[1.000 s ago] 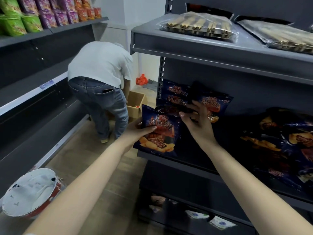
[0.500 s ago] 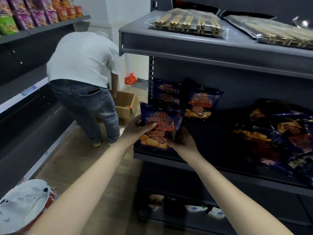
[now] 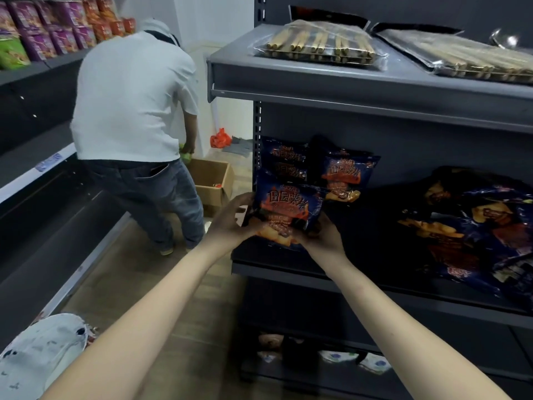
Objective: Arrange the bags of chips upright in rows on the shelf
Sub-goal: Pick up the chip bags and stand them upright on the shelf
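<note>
**Dark blue foil chip bag at dark grey metal shelf**

The chip bag is held upright at the shelf's front left corner. Left hand fingers curl round its left edge. Right hand grips its lower right corner, fingers hidden behind.

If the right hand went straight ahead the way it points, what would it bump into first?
Probably the upright chip bag behind the front bag that the right hand holds; depth is hard to judge.
</note>
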The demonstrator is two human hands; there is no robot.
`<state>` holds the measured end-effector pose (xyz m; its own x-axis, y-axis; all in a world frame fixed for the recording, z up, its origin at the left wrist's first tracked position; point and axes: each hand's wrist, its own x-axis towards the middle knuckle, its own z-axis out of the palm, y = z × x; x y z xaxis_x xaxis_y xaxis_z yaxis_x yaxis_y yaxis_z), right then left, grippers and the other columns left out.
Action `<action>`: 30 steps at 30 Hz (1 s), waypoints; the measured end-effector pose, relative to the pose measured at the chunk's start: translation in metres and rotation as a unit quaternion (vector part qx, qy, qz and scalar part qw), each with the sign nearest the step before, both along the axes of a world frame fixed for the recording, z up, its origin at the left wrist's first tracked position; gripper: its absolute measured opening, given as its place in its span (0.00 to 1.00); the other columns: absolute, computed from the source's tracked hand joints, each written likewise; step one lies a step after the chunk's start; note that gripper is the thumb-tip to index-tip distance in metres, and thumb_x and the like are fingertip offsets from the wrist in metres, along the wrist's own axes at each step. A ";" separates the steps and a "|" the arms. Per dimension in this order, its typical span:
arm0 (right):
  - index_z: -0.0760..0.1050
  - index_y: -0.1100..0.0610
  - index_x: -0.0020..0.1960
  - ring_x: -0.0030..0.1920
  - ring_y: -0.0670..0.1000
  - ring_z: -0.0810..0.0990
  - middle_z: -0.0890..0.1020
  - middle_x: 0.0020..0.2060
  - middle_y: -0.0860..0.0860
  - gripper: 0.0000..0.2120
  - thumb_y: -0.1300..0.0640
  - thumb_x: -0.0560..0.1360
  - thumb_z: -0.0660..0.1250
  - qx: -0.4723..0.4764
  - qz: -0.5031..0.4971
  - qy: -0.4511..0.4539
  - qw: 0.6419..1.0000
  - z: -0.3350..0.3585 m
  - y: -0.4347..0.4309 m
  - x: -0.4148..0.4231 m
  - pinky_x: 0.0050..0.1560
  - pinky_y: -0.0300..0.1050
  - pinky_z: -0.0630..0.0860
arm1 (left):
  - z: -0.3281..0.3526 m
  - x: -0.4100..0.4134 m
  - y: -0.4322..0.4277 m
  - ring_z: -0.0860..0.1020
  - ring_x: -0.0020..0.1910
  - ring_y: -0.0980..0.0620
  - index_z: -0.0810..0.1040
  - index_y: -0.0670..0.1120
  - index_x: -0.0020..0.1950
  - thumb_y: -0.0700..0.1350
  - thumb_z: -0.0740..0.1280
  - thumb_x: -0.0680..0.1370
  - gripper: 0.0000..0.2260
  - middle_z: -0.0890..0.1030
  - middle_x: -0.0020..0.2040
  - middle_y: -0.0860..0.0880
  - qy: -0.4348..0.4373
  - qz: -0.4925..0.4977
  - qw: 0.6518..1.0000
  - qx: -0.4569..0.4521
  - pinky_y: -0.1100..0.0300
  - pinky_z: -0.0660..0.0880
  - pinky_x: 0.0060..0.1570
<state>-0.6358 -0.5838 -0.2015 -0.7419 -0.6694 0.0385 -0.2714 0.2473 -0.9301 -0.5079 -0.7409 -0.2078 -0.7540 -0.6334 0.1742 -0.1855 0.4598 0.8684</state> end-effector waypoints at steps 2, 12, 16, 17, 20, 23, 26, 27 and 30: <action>0.71 0.52 0.62 0.56 0.49 0.79 0.81 0.55 0.49 0.23 0.56 0.69 0.74 0.016 -0.005 0.008 1.000 -0.003 -0.001 0.001 0.58 0.43 0.74 | -0.009 0.007 -0.001 0.70 0.64 0.52 0.64 0.60 0.68 0.56 0.74 0.67 0.32 0.71 0.66 0.54 -0.045 -0.002 0.997 -0.067 0.52 0.69 0.62; 0.63 0.52 0.69 0.61 0.51 0.76 0.77 0.60 0.51 0.31 0.55 0.70 0.73 0.037 0.010 0.011 0.999 -0.017 -0.005 0.007 0.55 0.39 0.71 | -0.037 0.024 0.006 0.72 0.62 0.44 0.63 0.49 0.72 0.51 0.72 0.71 0.32 0.75 0.63 0.46 -0.127 0.045 0.967 -0.216 0.50 0.73 0.54; 0.53 0.51 0.75 0.67 0.51 0.71 0.73 0.66 0.52 0.41 0.54 0.70 0.73 0.018 0.005 0.025 1.000 -0.023 -0.006 0.008 0.62 0.40 0.68 | -0.045 0.023 0.007 0.75 0.59 0.45 0.64 0.50 0.70 0.52 0.71 0.71 0.30 0.77 0.60 0.48 -0.138 0.066 0.958 -0.242 0.50 0.76 0.50; 0.53 0.51 0.75 0.67 0.51 0.71 0.73 0.66 0.52 0.40 0.54 0.70 0.73 0.018 0.000 0.035 0.999 -0.025 -0.006 0.009 0.63 0.41 0.68 | -0.047 0.022 0.007 0.75 0.58 0.45 0.65 0.50 0.70 0.53 0.70 0.71 0.29 0.78 0.59 0.48 -0.139 0.070 0.958 -0.242 0.49 0.76 0.48; 0.56 0.54 0.74 0.67 0.52 0.71 0.73 0.65 0.53 0.38 0.54 0.71 0.73 0.030 -0.010 0.069 0.997 -0.031 -0.008 0.009 0.63 0.42 0.69 | -0.050 0.019 0.010 0.77 0.54 0.45 0.66 0.50 0.68 0.53 0.69 0.72 0.27 0.79 0.57 0.49 -0.129 0.086 0.955 -0.253 0.51 0.76 0.45; 0.56 0.55 0.74 0.68 0.52 0.69 0.71 0.67 0.53 0.39 0.54 0.70 0.73 0.041 0.000 0.081 0.996 -0.034 -0.011 0.008 0.64 0.42 0.68 | -0.051 0.018 0.013 0.78 0.54 0.44 0.67 0.49 0.68 0.52 0.69 0.72 0.26 0.80 0.57 0.48 -0.135 0.093 0.947 -0.276 0.53 0.76 0.44; 0.52 0.55 0.76 0.70 0.52 0.65 0.67 0.70 0.53 0.44 0.54 0.69 0.74 0.056 0.003 0.106 0.993 -0.037 -0.010 0.008 0.65 0.38 0.62 | -0.052 0.017 0.014 0.78 0.53 0.43 0.68 0.47 0.68 0.51 0.69 0.72 0.25 0.80 0.57 0.46 -0.151 0.101 0.944 -0.275 0.53 0.74 0.45; 0.50 0.55 0.76 0.71 0.51 0.64 0.65 0.71 0.53 0.45 0.53 0.68 0.74 0.060 0.003 0.109 0.992 -0.037 -0.010 0.009 0.64 0.35 0.60 | -0.051 0.016 0.015 0.78 0.53 0.43 0.68 0.47 0.67 0.51 0.69 0.73 0.25 0.80 0.56 0.46 -0.157 0.104 0.943 -0.273 0.53 0.74 0.45; 0.45 0.55 0.77 0.70 0.51 0.64 0.64 0.71 0.53 0.49 0.51 0.68 0.75 0.065 -0.001 0.107 0.992 -0.038 -0.010 0.010 0.62 0.33 0.59 | -0.051 0.015 0.015 0.78 0.52 0.43 0.69 0.47 0.66 0.52 0.68 0.73 0.24 0.80 0.55 0.46 -0.162 0.104 0.940 -0.281 0.53 0.73 0.44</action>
<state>-0.6262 -0.5936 -0.2397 -0.7268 -0.6782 0.1088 -0.4590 0.3618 -0.8115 -0.4928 -0.7259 -0.2590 -0.6947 -0.6505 0.3069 -0.5361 0.7528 0.3819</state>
